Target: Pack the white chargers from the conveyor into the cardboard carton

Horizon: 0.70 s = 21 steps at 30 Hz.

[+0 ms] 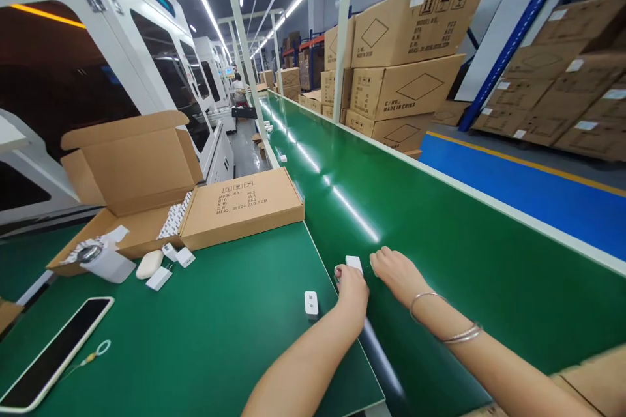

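Observation:
My left hand (352,288) is closed at the near edge of the green conveyor belt (415,215), its fingers around a white charger block (353,263) that partly shows past the knuckles. Just to the right, over the belt, my right hand (394,271) has its fingers curled together; whatever may be in them is hidden. Two metal bangles circle that wrist. On the green table beside my left forearm stands another white charger (311,303), its prong side facing up.
Farther left lie a phone (56,355), several white chargers (159,278) and an open carton (132,163). A closed flat carton (244,205) reaches the belt's edge. Small white pieces (283,158) sit up the belt. Stacked boxes (405,88) stand beyond its far rail.

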### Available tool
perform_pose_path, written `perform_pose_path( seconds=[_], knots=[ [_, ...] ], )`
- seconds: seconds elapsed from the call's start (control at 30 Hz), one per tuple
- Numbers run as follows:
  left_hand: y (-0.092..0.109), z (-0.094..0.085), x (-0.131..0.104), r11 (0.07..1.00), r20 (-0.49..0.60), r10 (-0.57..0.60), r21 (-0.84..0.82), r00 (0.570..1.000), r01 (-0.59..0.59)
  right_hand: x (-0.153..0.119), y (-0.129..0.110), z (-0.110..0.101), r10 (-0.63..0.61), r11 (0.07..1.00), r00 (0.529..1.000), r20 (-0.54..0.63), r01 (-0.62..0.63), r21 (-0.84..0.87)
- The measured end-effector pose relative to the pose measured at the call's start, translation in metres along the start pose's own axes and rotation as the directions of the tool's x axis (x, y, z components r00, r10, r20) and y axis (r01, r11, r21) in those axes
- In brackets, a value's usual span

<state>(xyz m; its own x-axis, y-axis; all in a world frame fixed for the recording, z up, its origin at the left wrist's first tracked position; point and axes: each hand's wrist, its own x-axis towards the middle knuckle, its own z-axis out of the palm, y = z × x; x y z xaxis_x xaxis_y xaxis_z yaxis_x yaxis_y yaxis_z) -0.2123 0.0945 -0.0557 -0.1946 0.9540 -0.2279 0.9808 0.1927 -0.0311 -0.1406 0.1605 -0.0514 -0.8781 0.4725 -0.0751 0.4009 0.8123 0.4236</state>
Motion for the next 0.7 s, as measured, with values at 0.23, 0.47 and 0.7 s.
perform_pose_path(
  seconds=[0.23, 0.47, 0.7],
  knots=[
    [-0.048, -0.066, -0.041, 0.977, -0.254, -0.087, -0.210, 0.963, 0.033, 0.012, 0.005, 0.012, -0.275, 0.959, 0.940, -0.204, 0.282, 0.007],
    [-0.113, -0.057, -0.116, 0.910, -0.143, -0.335, -0.305, 0.931, 0.281, 0.016, -0.003, 0.036, -0.391, 0.868, 0.830, -0.398, 0.476, 0.141],
    [-0.130, 0.005, -0.134, 0.928, -0.136, -0.269, -0.301, 0.954, 0.219, -0.004, -0.001, 0.027, 0.008, 0.803, 0.933, -0.361, 0.209, 0.558]
  ],
)
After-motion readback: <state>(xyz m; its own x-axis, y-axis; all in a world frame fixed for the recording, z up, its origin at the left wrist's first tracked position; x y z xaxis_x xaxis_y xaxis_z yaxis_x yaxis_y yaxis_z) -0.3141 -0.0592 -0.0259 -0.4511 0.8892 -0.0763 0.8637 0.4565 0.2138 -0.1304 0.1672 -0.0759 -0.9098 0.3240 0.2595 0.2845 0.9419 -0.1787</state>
